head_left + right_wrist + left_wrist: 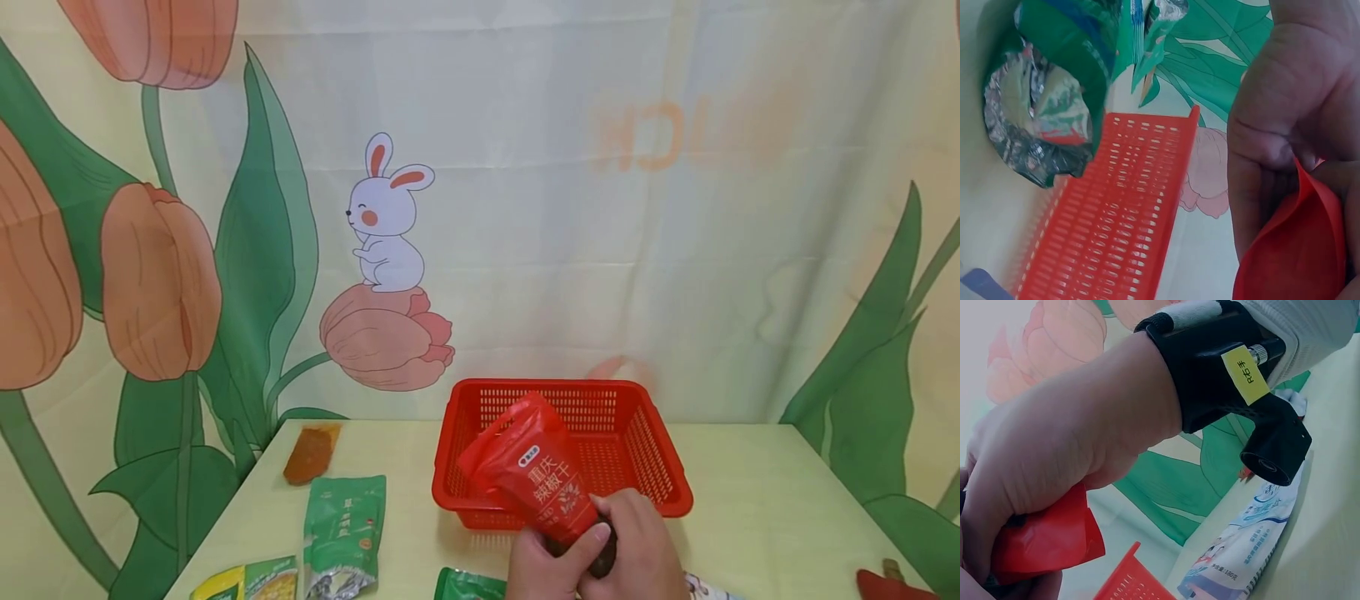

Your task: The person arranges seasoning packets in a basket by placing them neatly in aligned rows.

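Both hands hold a red pouch point(536, 471) with pale printed characters, tilted up to the left in front of the basket in the head view. Its lower end, by the fingers, looks dark. My left hand point(551, 562) grips that end from the left, thumb across it. The right hand point(637, 546) is curled round the other side, touching the left. In the left wrist view the right hand point(1054, 437) covers part of the red pouch point(1054, 540). The right wrist view shows the left hand point(1297, 100) above the red pouch point(1297, 250).
A red perforated basket point(562, 517) stands behind the hands. To the left lie an orange-brown packet point(311, 454), a green pouch point(343, 529) and a yellow-green packet point(255, 581). Another green pouch point(468, 585) is nearer. A white packet point(1247, 544) and a red item point(888, 586) are on the right.
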`<state>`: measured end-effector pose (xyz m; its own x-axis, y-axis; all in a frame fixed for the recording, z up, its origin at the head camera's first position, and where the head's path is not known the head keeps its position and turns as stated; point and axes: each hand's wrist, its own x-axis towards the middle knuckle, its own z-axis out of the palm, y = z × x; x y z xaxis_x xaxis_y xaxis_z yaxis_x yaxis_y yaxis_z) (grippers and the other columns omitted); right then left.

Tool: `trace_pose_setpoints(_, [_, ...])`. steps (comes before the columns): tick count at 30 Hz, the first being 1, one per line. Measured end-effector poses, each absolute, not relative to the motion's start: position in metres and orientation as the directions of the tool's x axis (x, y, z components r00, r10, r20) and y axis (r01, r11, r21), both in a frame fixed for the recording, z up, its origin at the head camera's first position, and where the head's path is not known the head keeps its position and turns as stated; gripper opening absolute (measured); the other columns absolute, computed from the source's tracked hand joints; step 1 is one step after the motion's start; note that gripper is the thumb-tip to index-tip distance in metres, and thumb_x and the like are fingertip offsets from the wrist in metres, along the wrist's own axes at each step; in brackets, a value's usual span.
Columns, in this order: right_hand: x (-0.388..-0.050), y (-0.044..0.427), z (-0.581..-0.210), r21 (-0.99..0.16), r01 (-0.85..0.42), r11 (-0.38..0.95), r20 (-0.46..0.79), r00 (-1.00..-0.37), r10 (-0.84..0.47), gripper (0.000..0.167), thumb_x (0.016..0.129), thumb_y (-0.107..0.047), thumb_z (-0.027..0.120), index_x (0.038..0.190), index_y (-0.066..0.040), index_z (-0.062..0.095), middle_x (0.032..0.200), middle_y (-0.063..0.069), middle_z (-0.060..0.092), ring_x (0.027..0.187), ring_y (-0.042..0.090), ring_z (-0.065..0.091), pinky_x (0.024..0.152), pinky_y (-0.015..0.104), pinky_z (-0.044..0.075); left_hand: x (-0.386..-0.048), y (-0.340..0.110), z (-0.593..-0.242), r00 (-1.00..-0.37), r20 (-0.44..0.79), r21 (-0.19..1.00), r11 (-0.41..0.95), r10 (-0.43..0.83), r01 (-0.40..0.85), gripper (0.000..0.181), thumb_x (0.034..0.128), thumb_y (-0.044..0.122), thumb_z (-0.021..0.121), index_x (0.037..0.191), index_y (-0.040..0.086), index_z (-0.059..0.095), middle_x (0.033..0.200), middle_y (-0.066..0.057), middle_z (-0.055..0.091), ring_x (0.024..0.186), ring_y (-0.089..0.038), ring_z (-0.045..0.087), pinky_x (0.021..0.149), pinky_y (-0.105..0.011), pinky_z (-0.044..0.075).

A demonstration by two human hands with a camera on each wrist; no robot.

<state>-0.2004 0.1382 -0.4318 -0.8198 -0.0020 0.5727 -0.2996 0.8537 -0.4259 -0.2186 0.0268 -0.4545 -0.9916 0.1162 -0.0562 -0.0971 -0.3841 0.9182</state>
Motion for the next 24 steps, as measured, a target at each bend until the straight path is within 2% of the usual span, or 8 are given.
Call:
trace_pose_setpoints(9, [-0.199,0.137,-0.439,-0.396,-0.317,0.862,0.609,-0.793,-0.012,0.064,0.054,-0.035,0.101,0.104,-0.020,0.063,0.090,-0.015,0.056,0.084,-0.001,0.047,0.080,0.031,0.058,-0.217,0.027,-0.454,-0.995,-0.043,0.934,-0.350,0.091,-0.073,0.063,0.0817,0.027,0.088,0.133,0.009,0.056,0.120,-0.006,0.072,0.107,-0.023,0.071,0.097,-0.041,0.059])
trace_pose_setpoints(14, [-0.199,0.138,-0.437,-0.408,-0.324,0.854,0.593,-0.805,-0.021,0.066,0.054,-0.037,0.101,0.105,-0.022,0.063,0.092,-0.017,0.055,0.086,-0.003,0.047,0.081,0.029,0.059,-0.218,0.025,-0.453,-0.998,-0.009,0.947,-0.319,0.061,-0.028,0.059,0.0821,0.022,0.086,0.132,0.008,0.057,0.119,-0.007,0.073,0.106,-0.023,0.072,0.095,-0.040,0.060])
trace_pose_setpoints(19, [-0.197,0.141,-0.432,-0.453,-0.328,0.829,0.523,-0.851,-0.051,0.070,0.055,-0.044,0.100,0.111,-0.024,0.064,0.097,-0.021,0.054,0.091,-0.004,0.047,0.085,0.029,0.060,-0.222,0.019,-0.451,-0.996,-0.056,0.941,-0.330,0.071,-0.076,0.069,0.0808,0.024,0.088,0.138,0.013,0.050,0.128,-0.005,0.069,0.112,-0.023,0.070,0.101,-0.045,0.056])
trace_pose_setpoints(24, [-0.198,0.151,-0.422,-0.607,-0.321,0.727,0.359,-0.927,-0.109,0.077,0.059,-0.057,0.094,0.124,-0.028,0.064,0.111,-0.019,0.056,0.104,0.004,0.053,0.088,0.031,0.061,-0.227,0.007,-0.445,-0.991,-0.091,0.964,-0.241,0.102,-0.114,0.075,0.0788,0.034,0.089,0.139,0.017,0.048,0.130,0.000,0.068,0.114,-0.020,0.069,0.103,-0.049,0.054])
